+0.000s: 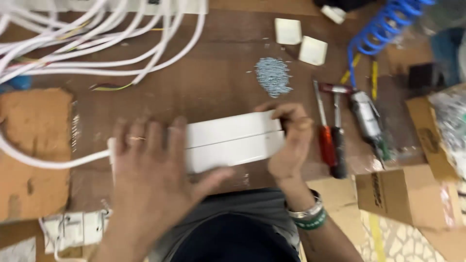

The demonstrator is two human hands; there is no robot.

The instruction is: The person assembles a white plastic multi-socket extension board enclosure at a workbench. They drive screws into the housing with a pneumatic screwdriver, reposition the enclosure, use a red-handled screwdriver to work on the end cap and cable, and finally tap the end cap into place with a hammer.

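You are pressing a long white box point(233, 140) of smooth, slightly glossy plastic against a brown wooden surface point(213, 87) that is looking matt and worn. Beside it, a pile of small screws point(273, 75) is showing dull grey metal. The screwdrivers point(331, 140) are showing shiny plastic handles and metal shafts. Rough brown cardboard point(403, 194) is lying at your right.

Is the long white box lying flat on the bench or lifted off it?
Flat: the white box lies lengthwise on the wooden bench, left hand pressed on top, right hand gripping its end.
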